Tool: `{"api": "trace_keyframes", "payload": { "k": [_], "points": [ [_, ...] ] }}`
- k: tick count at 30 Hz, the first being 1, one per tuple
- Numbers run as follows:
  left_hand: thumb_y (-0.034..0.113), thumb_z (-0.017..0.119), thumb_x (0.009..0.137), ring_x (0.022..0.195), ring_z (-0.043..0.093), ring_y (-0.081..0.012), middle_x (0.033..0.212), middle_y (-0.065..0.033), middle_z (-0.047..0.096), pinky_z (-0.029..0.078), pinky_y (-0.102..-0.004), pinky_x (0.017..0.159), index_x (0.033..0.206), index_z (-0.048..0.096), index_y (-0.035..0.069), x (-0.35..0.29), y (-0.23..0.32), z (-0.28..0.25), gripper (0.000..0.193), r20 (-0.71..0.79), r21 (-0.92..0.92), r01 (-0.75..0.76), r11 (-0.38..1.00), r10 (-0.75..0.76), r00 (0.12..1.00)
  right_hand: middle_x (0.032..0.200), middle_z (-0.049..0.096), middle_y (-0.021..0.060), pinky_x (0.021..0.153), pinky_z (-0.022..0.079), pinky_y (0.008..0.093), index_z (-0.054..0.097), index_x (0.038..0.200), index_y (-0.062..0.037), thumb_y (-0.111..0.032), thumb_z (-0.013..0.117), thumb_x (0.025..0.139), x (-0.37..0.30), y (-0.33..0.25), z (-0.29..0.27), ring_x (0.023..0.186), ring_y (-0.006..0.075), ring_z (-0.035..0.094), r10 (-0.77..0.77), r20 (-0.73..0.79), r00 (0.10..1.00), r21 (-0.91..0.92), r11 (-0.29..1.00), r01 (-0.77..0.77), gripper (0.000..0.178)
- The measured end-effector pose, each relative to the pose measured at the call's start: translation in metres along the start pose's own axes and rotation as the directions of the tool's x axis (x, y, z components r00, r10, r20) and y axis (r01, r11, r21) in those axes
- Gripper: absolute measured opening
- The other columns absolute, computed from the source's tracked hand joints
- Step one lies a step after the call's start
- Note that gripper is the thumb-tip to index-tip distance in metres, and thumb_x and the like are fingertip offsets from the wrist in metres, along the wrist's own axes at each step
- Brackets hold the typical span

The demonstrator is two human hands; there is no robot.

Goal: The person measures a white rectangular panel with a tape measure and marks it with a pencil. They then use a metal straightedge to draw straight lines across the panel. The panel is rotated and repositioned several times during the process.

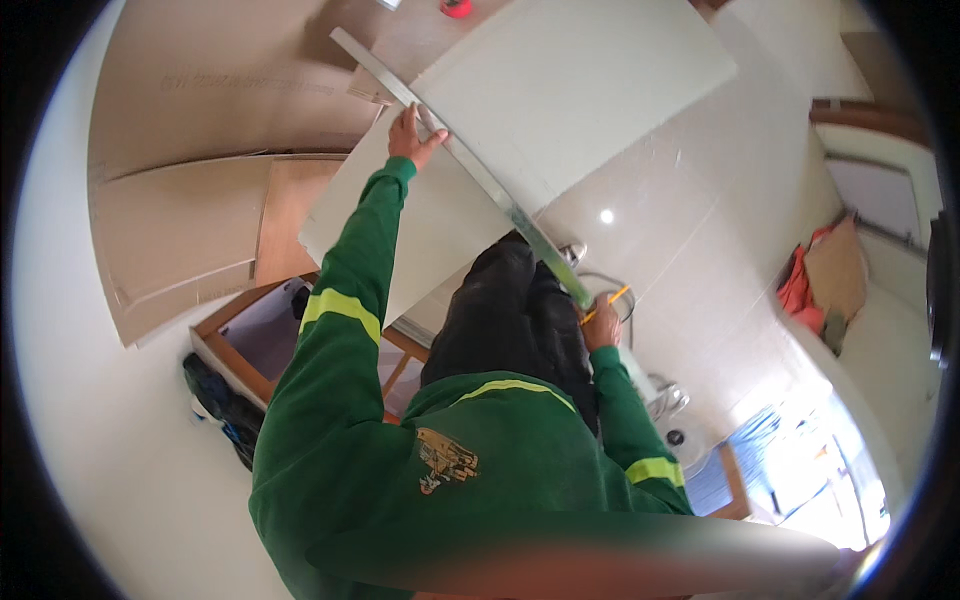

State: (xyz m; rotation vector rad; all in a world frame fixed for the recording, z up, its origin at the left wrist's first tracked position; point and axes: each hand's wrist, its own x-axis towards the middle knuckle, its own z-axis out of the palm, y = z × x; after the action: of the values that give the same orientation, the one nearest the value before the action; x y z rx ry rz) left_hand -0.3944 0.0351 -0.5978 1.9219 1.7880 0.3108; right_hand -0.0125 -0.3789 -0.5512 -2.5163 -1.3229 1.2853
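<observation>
A long metal straightedge [476, 172] lies slantwise from the upper left down toward my right side, across a pale board. The larger part of the board [580, 90] shows beyond the straightedge, and another pale piece [400, 215] shows on the near side. My left hand [414, 140] grips the bar near its far end, thumb on one side and fingers on the other. Beside the bar's near end, my right hand [602, 326] is closed on a yellow pencil [618, 294]. Whether its fingers also touch the bar cannot be made out.
Large brown cardboard sheets [190, 220] lean at the left, near an open wooden frame [235, 335]. A red round object [456, 8] sits at the top. Pale floor tiles [690, 215] spread to the right, with an orange and tan bundle [825, 275] by the wall. A cable [625, 300] curls near my right hand.
</observation>
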Motion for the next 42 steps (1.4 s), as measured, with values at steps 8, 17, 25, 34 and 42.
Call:
{"api": "trace_keyframes", "payload": {
  "k": [8,17,25,34,42],
  "points": [
    [0.050,0.095,0.068,0.152,0.030,-0.0417,0.163,-0.0258,0.027,0.036,-0.0499,0.122,0.163,0.025,0.006,0.006,-0.002,0.005,0.126,-0.051,-0.106,-0.026,0.994,0.021,0.999,0.109,0.069,0.0208,0.085,0.053,0.0559,0.053,0.122,-0.0067,-0.028,0.084,0.084,0.028,-0.032,0.024,0.103,0.0443,0.067,-0.108,-0.017,0.994,0.046,0.993,0.109,0.054],
    [0.049,0.092,0.075,0.140,0.046,-0.0369,0.140,-0.0236,0.058,0.046,-0.0469,0.111,0.144,0.053,-0.002,0.088,-0.064,-0.019,0.094,-0.164,-0.088,0.205,0.975,-0.217,0.962,0.117,0.067,0.0215,0.091,0.054,0.0530,0.056,0.139,-0.0128,-0.016,0.081,0.087,0.068,-0.130,0.031,0.109,0.0447,0.066,-0.231,-0.153,0.961,0.253,0.931,0.264,0.058],
    [0.013,0.092,0.080,0.090,0.070,-0.0211,0.106,-0.0121,0.076,0.058,-0.0357,0.085,0.112,0.068,-0.013,0.142,-0.049,-0.011,0.048,0.023,-0.802,0.316,0.507,-0.503,0.864,0.121,0.064,0.0201,0.096,0.053,0.0513,0.051,0.152,-0.0210,-0.009,0.074,0.088,0.065,-0.147,0.030,0.113,0.0436,0.064,-0.222,-0.096,0.970,0.220,0.946,0.239,0.069],
    [0.012,0.087,0.085,0.077,0.068,-0.0156,0.093,-0.0050,0.073,0.057,-0.0337,0.075,0.107,0.071,0.000,0.158,-0.070,-0.014,0.031,0.172,-0.741,0.446,0.502,-0.500,0.849,0.112,0.063,0.0160,0.094,0.055,0.0503,0.053,0.152,-0.0253,0.001,0.068,0.084,0.065,-0.148,0.028,0.107,0.0386,0.067,-0.231,-0.117,0.966,0.304,0.918,0.256,0.075],
    [0.007,0.075,0.095,0.100,0.065,-0.0202,0.106,-0.0076,0.069,0.054,-0.0328,0.090,0.105,0.070,-0.001,0.160,-0.076,-0.017,0.014,0.263,-0.607,0.551,0.573,-0.509,0.819,0.115,0.062,0.0164,0.093,0.056,0.0520,0.051,0.153,-0.0281,0.003,0.067,0.083,0.064,-0.142,0.030,0.107,0.0399,0.067,-0.227,-0.116,0.967,0.232,0.941,0.248,0.079]
  ]
}}
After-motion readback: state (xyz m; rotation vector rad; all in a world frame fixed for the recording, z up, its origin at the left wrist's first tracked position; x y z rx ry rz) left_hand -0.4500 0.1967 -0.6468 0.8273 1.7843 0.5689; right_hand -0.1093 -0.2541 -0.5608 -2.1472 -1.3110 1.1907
